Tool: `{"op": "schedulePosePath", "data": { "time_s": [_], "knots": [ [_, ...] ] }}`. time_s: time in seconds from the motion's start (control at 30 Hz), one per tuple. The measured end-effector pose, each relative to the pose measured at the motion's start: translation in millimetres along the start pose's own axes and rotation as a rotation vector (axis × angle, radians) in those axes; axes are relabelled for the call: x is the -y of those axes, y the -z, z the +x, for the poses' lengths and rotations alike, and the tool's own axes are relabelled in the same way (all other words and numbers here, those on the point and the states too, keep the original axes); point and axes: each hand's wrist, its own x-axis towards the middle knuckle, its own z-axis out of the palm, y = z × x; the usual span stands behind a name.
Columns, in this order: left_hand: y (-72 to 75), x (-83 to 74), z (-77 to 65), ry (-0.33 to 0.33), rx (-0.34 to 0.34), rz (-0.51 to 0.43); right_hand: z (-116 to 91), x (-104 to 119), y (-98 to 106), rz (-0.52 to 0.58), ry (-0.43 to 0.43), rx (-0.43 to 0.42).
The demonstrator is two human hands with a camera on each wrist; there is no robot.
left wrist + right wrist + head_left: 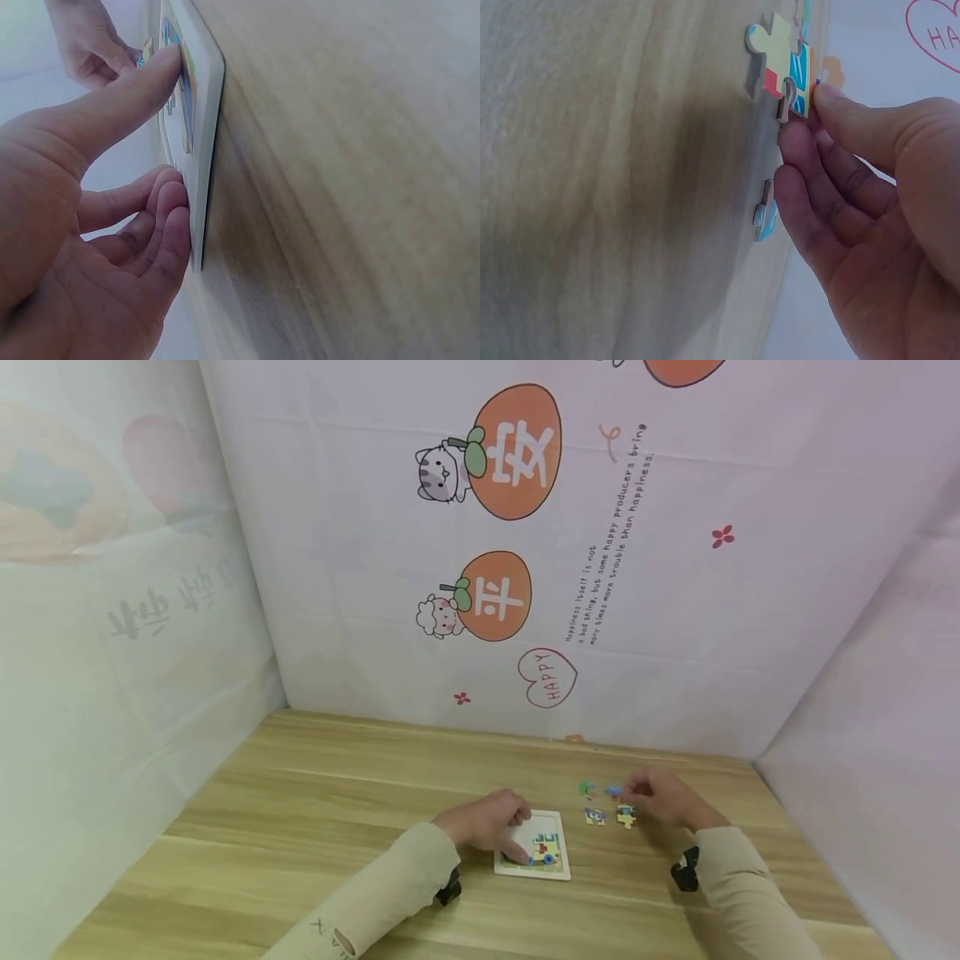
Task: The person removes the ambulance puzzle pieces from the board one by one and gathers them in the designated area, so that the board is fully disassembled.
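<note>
A white puzzle tray [564, 875] lies on the table, partly filled with a vehicle picture [545, 847] that shows a red cross and blue wheels. My left hand [487, 823] rests over its left side. The thumb presses on the filled part, and the other fingers, loosely bent, touch the tray near its border [210, 112]. To the right, my right hand [667, 799] pinches at a small blue and red puzzle piece [615, 792], mostly hidden by the thumb in the right wrist view. Just below those fingertips lies a yellow and blue puzzle piece [626, 817], also near the right hand [870, 172].
Left of the right hand lie a green puzzle piece [586, 788] and a purple-blue one [595, 816]. The wooden table [337, 793] ends at a printed white cloth wall [637, 693], with more cloth at both sides.
</note>
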Motion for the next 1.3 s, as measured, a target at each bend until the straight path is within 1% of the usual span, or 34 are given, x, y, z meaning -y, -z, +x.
{"op": "schedulePosePath", "data": {
  "time_s": [0.2, 0.43, 0.6, 0.77, 0.9, 1.0, 1.13, 1.3],
  "knots": [
    [0.6, -0.8, 1.0, 0.006, 0.002, -0.004, 2, -3, -2, -0.034, 0.01, -0.007],
    [0.9, -1.4, -0.7, 0.009, 0.002, -0.004, 4, -8, -6, -0.05, 0.064, 0.005],
    [0.8, -1.3, -1.0, 0.007, 0.002, 0.003, 4, -5, -7, -0.046, 0.038, 0.02],
    [1.5, -1.0, -0.5, 0.01, 0.003, 0.004, 3, 4, -2, -0.038, 0.013, 0.044],
    [1.8, -0.6, 0.5, 0.008, 0.005, 0.007, 0, 14, 3, -0.033, 0.017, 0.06],
    [2.0, -0.9, 0.6, 0.006, 0.009, 0.016, -2, 22, 5, -0.056, 0.034, 0.066],
    [2.9, -1.8, 0.5, 0.009, 0.015, 0.018, -3, 35, 5, -0.08, 0.06, 0.077],
    [3.7, -3.2, 1.1, 0.008, 0.018, 0.01, -2, 51, -1, -0.108, 0.062, 0.1]
  ]
}}
